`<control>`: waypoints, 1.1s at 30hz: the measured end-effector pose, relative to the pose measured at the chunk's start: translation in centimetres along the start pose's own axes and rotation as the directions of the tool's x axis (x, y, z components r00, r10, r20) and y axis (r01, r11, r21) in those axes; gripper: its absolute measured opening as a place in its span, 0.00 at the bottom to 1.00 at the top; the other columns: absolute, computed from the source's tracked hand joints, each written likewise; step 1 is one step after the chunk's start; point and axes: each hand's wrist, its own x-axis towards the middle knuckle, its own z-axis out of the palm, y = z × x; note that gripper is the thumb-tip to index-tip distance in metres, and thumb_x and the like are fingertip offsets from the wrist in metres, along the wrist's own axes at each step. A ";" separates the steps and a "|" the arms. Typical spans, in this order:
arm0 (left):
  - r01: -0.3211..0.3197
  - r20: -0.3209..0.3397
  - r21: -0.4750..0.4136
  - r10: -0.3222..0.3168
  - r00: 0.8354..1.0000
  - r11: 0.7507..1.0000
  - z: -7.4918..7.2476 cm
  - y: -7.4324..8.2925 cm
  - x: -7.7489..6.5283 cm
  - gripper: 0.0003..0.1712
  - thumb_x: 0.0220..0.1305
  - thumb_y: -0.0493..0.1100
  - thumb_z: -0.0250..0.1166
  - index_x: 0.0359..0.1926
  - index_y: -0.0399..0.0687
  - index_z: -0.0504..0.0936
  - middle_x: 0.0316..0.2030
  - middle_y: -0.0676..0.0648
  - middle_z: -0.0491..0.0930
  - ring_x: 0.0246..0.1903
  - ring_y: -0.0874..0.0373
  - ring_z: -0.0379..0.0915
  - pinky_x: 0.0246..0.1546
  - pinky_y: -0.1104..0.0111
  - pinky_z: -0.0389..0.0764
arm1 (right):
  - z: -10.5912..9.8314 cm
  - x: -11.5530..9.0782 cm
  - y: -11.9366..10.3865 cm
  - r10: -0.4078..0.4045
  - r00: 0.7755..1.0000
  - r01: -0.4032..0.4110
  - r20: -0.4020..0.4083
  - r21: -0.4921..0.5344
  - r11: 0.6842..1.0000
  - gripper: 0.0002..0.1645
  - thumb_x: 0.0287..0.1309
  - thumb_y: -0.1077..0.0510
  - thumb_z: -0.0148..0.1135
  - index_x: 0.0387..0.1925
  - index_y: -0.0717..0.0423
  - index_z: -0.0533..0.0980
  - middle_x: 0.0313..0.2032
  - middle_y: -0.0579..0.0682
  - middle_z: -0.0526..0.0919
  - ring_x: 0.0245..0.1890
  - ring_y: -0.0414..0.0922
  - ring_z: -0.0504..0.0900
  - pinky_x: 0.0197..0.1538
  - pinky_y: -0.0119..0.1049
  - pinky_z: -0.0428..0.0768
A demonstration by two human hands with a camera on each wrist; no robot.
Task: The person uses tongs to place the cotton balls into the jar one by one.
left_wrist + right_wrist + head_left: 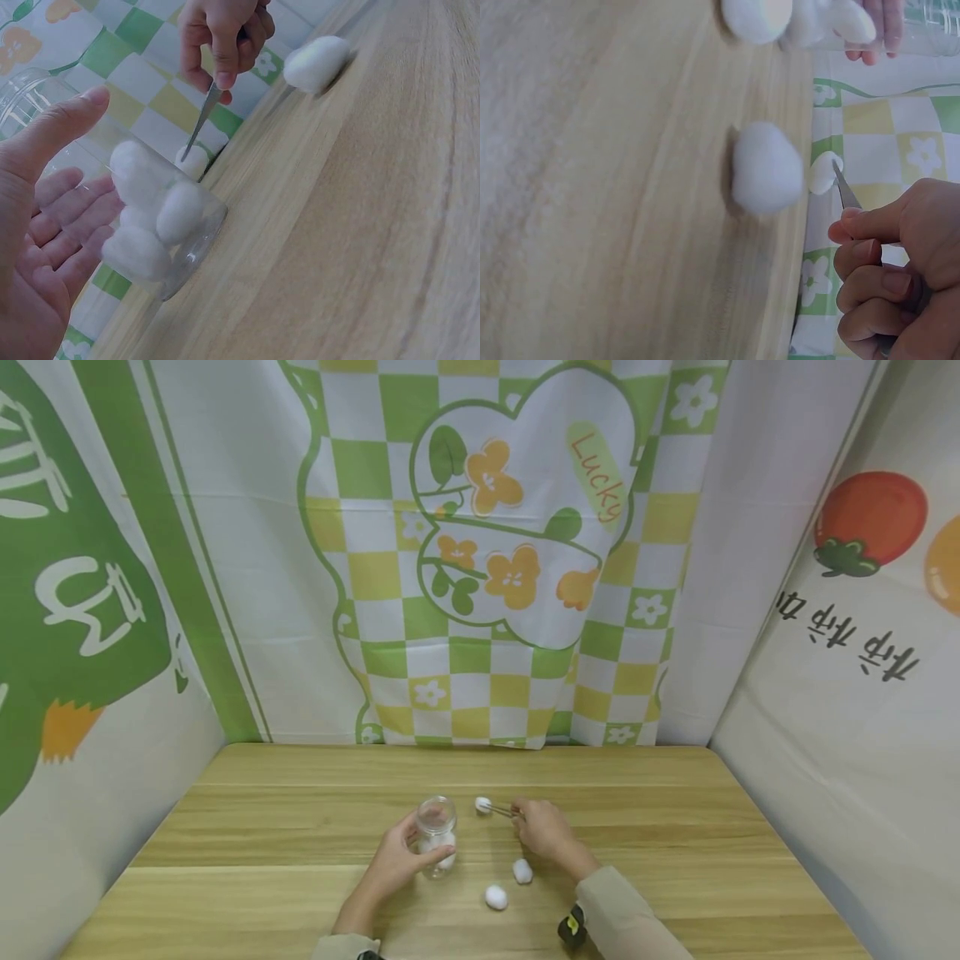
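Note:
A clear jar (437, 817) stands upright on the table, its mouth uncovered. My left hand (400, 860) grips it from the left, thumb in front and fingers behind. Several white cotton balls (142, 217) lie in its lower part. My right hand (546, 829) pinches a pair of metal tweezers (845, 189) pointing left. Their tips touch a cotton ball (483, 805) right of the jar; whether they grip it I cannot tell. Two more cotton balls, one (522, 871) near the right forearm and another (496, 897) closer to me, rest on the table.
The wooden table (300, 810) ends at the back against a green, yellow and white checked curtain (480, 693). Printed cloth walls stand at the left and right. A black band with a yellow mark (573, 927) is at the right wrist.

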 end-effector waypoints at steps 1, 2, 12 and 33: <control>0.001 0.000 -0.002 -0.001 1.000 1.000 0.0 0.0 0.0 0.39 0.50 0.46 0.75 0.63 0.49 0.71 0.63 0.40 0.74 0.65 0.39 0.68 0.69 0.46 0.68 | 0.0 0.0 0.0 -0.006 1.000 0.006 -0.007 0.001 1.000 0.07 0.64 0.61 0.57 0.41 0.57 0.78 0.25 0.47 0.82 0.20 0.37 0.69 0.19 0.26 0.65; 0.001 -0.001 -0.004 -0.001 1.000 1.000 0.0 0.0 0.0 0.39 0.50 0.46 0.75 0.63 0.49 0.71 0.63 0.40 0.74 0.65 0.39 0.68 0.69 0.46 0.68 | 0.0 0.0 0.0 -0.013 1.000 0.013 -0.014 -0.002 1.000 0.06 0.63 0.61 0.57 0.41 0.56 0.78 0.26 0.47 0.82 0.20 0.37 0.69 0.19 0.26 0.66; -0.004 -0.012 0.003 0.004 1.000 1.000 0.0 -0.3 0.0 0.41 0.49 0.45 0.75 0.65 0.46 0.70 0.63 0.39 0.74 0.64 0.38 0.69 0.68 0.47 0.70 | -0.5 -0.6 -0.3 -0.045 0.996 0.043 -0.079 -0.021 0.999 0.06 0.62 0.61 0.60 0.41 0.54 0.79 0.31 0.51 0.86 0.24 0.40 0.76 0.23 0.31 0.71; 0.011 0.005 0.012 -0.011 1.000 1.000 0.0 -0.1 0.1 0.41 0.52 0.47 0.74 0.66 0.46 0.69 0.65 0.38 0.71 0.66 0.36 0.66 0.68 0.44 0.68 | -2.1 -2.4 -1.1 -0.138 0.983 0.150 -0.119 0.100 0.984 0.16 0.62 0.67 0.57 0.52 0.59 0.78 0.22 0.51 0.80 0.16 0.35 0.62 0.18 0.24 0.58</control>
